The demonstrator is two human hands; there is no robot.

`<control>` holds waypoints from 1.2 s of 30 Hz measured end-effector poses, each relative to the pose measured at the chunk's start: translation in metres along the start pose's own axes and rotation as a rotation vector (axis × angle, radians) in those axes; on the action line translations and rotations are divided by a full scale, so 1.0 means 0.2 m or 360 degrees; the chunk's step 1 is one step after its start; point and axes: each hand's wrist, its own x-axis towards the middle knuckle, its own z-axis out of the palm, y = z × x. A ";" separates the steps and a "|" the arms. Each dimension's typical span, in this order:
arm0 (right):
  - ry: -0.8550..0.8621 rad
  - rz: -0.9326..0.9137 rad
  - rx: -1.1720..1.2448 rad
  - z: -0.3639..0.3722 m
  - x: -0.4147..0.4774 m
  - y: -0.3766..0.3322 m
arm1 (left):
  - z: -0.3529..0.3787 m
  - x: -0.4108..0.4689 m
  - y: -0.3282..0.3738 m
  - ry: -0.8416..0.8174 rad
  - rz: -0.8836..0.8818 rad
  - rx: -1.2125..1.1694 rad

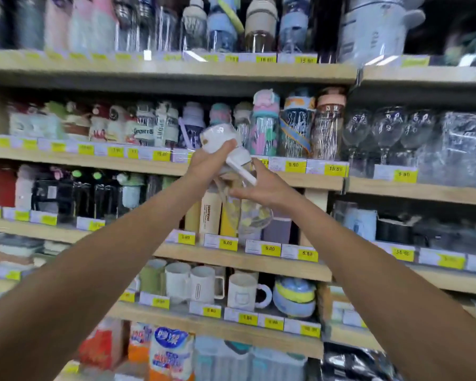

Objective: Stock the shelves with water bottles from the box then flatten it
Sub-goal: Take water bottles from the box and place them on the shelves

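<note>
Head view: wooden shelves (121,158) fill the frame, their front edges lined with yellow price tags (295,166). Wrapped drink bottles stand in a packed row (264,125) on the shelf behind the hands, and stemmed glasses (385,130) stand to the right of them. One shelf lower, tall cream and yellow flasks (209,213) stand right behind the held item. White mugs (242,291) sit lower still.

Both arms reach up and meet in front of the shelves, where the bottle (252,215) is held in the air, clear of any shelf. It tilts, its long axis running from upper left to lower right: the white cap points up-left toward the bottle row, and the rounded base hangs down-right. The body is clear plastic with yellow patches, covered in glossy, crinkled film; the cap is smooth, with a white strap.

The left hand (208,163) grips the cap end, fingers curled around it. The right hand (264,188) grips just below, with its thumb on the body.
</note>
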 end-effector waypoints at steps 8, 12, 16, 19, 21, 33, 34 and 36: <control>0.0351 -0.0328 0.0018 -0.18 0.34 -0.11 | 0.01 0.28 0.30 0.0091 0.0436 0.0006; 0.0434 -0.0447 0.0116 -0.22 0.49 -0.14 | 0.01 0.40 0.36 0.0097 0.0626 -0.0091; 0.0453 -0.0508 0.0161 -0.21 0.60 -0.13 | 0.01 0.52 0.35 0.0079 0.0697 -0.0150; 0.0461 -0.0581 0.0251 -0.19 0.68 -0.10 | 0.02 0.57 0.31 0.0137 0.0760 -0.0211; 0.0460 -0.0633 0.0292 -0.17 0.72 -0.09 | 0.01 0.59 0.27 0.0241 0.0813 -0.0205; 0.0496 -0.0618 0.0135 0.01 0.95 -0.01 | -0.01 0.80 0.11 0.0349 0.0890 0.0062; 0.0495 -0.0571 0.0103 0.01 0.96 0.01 | -0.01 0.82 0.10 0.0334 0.0868 0.0081; 0.0479 -0.0479 0.0023 0.03 0.99 0.04 | 0.01 0.86 0.08 0.0296 0.0806 0.0130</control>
